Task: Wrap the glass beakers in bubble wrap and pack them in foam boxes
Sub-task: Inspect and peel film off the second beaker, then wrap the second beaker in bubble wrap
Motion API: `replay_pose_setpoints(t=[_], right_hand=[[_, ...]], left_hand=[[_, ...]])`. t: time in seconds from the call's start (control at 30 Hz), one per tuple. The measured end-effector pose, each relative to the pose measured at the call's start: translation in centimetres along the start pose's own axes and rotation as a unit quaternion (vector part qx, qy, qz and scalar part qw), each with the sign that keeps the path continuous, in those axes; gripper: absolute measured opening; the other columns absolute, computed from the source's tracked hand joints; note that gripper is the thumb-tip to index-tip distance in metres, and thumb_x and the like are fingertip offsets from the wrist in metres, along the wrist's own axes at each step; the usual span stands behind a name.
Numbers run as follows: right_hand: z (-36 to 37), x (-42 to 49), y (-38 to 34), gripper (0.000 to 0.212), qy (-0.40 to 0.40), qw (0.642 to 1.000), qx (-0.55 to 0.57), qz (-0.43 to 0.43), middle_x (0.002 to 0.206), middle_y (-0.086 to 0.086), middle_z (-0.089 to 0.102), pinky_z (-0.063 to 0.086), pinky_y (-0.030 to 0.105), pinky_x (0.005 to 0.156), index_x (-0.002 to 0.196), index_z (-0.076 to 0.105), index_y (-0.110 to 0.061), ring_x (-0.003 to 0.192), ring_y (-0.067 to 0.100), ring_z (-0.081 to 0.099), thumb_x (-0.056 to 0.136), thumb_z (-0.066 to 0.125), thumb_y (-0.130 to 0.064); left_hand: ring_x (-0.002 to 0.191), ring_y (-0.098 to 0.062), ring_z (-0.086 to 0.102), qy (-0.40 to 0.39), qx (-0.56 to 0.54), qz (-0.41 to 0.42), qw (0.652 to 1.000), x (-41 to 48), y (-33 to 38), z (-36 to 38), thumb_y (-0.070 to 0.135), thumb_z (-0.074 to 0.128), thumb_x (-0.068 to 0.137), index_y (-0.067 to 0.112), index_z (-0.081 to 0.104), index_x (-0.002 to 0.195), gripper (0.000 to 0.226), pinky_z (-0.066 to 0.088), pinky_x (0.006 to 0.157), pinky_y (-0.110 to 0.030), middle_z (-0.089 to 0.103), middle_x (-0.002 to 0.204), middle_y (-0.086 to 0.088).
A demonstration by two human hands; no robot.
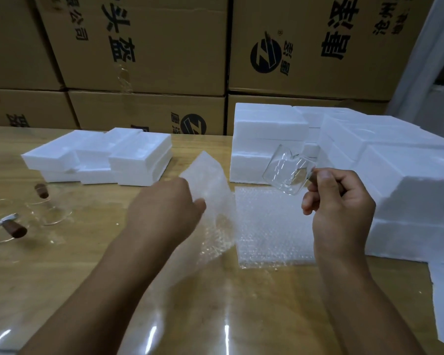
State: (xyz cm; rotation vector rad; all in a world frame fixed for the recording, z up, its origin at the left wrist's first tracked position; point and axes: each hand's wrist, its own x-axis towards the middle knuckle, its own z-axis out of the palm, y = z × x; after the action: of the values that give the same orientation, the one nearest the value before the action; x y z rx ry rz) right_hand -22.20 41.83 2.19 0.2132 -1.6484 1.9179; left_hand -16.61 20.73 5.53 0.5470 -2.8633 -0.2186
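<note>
Glass beaker [287, 170] in right hand [344, 201], aloft

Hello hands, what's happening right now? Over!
Left hand pinches a lifted bubble wrap sheet. Right hand holds a glass beaker in the air. Nothing between them.

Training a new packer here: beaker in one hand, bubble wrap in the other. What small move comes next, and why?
Probably bring the glass beaker, held aloft by the right hand, against the bubble wrap sheet that the left hand pinches. The beaker is bare and apart from the sheet, so wrapping cannot start until they meet.
</note>
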Motion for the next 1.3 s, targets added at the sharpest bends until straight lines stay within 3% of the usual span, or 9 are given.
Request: replay_pose_setpoints(t=[0.07,0.2,0.3,0.43,0.57,0.73,1.0,1.13,1.3], right_hand=[[0.0,0.0,0.0,0.017,-0.004,1.0,-0.002,0.001,0.058,-0.004,0.061,0.043,0.022,0.047,0.082,0.064,-0.019,0.048,0.014,0.052,0.095,0.054,-0.019],[0.0,0.0,0.0,0.018,-0.011,1.0,-0.009,0.005,0.058,-0.004,0.061,0.043,0.024,0.048,0.081,0.064,-0.019,0.049,0.015,0.052,0.095,0.053,-0.018],[0.0,0.0,0.2,0.017,-0.025,0.999,-0.02,0.01,0.058,-0.003,0.061,0.045,0.025,0.049,0.083,0.064,-0.017,0.05,0.014,0.054,0.095,0.053,-0.018],[0.1,-0.2,0.4,0.018,-0.059,0.997,-0.043,0.02,0.059,-0.001,0.063,0.047,0.025,0.05,0.083,0.065,-0.018,0.051,0.013,0.056,0.095,0.052,-0.018],[0.1,-0.2,0.7,0.018,-0.083,0.994,-0.063,0.036,0.063,0.002,0.063,0.048,0.027,0.051,0.084,0.066,-0.014,0.052,0.016,0.057,0.096,0.052,-0.014],[0.1,-0.1,1.0,0.02,-0.13,0.986,-0.059,0.081,0.066,0.002,0.064,0.049,0.029,0.052,0.081,0.068,-0.01,0.052,0.016,0.058,0.096,0.054,-0.008],[0.4,-0.7,0.9,0.023,-0.289,0.936,0.052,0.192,0.072,0.008,0.064,0.047,0.025,0.051,0.082,0.072,-0.006,0.055,0.019,0.055,0.097,0.054,-0.003],[0.7,-1.1,1.0,0.021,-0.35,0.915,0.016,0.201,0.076,0.016,0.065,0.048,0.026,0.055,0.084,0.074,-0.006,0.057,0.019,0.056,0.095,0.056,-0.004],[1.3,-1.9,1.3,0.018,-0.354,0.91,-0.037,0.213,0.072,0.017,0.071,0.054,0.026,0.061,0.086,0.077,-0.008,0.061,0.021,0.065,0.092,0.061,-0.002]], left_hand=[[0.078,-0.019,0.067,-0.063,-0.051,-0.006,0.997,0.7,0.1,1.8,0.051,0.053,0.095,0.017,0.061,0.104,0.036,0.056,0.073,-0.036,0.067,0.085,0.001],[0.078,-0.006,0.066,-0.161,-0.21,0.012,0.964,0.1,-1.5,3.8,0.067,0.066,0.079,0.03,0.048,0.116,0.055,0.051,0.065,-0.025,0.065,0.097,0.011],[0.09,-0.002,0.059,-0.219,-0.145,0.078,0.962,-0.8,-2.1,4.8,0.059,0.078,0.071,0.037,0.051,0.108,0.05,0.046,0.069,-0.018,0.058,0.104,0.017],[0.084,-0.004,0.055,-0.121,-0.078,0.123,0.982,-1.7,-1.6,5.7,0.037,0.069,0.085,0.036,0.063,0.082,0.007,0.034,0.06,-0.012,0.055,0.093,0.013],[0.084,-0.004,0.051,-0.095,-0.091,0.124,0.984,-2.0,-1.8,6.6,0.056,0.067,0.082,0.032,0.062,0.076,0.025,0.034,0.06,-0.018,0.051,0.091,0.014],[0.077,-0.001,0.057,-0.093,-0.165,0.093,0.977,-2.0,-2.2,6.6,0.038,0.065,0.089,0.035,0.063,0.071,0.019,0.04,0.06,-0.016,0.059,0.084,0.015],[0.067,0.006,0.057,-0.007,-0.324,0.034,0.945,-2.4,-2.4,5.4,0.036,0.061,0.091,0.031,0.062,0.073,0.019,0.039,0.055,-0.022,0.064,0.08,0.018],[0.068,-0.003,0.059,0.058,-0.348,0.047,0.934,-2.8,-2.1,5.0,0.034,0.053,0.094,0.031,0.059,0.078,0.017,0.044,0.051,-0.017,0.063,0.084,0.025],[0.078,-0.005,0.059,0.131,-0.341,0.102,0.925,-3.5,-1.8,4.3,0.035,0.049,0.092,0.035,0.055,0.082,0.012,0.042,0.056,-0.018,0.062,0.086,0.021]])
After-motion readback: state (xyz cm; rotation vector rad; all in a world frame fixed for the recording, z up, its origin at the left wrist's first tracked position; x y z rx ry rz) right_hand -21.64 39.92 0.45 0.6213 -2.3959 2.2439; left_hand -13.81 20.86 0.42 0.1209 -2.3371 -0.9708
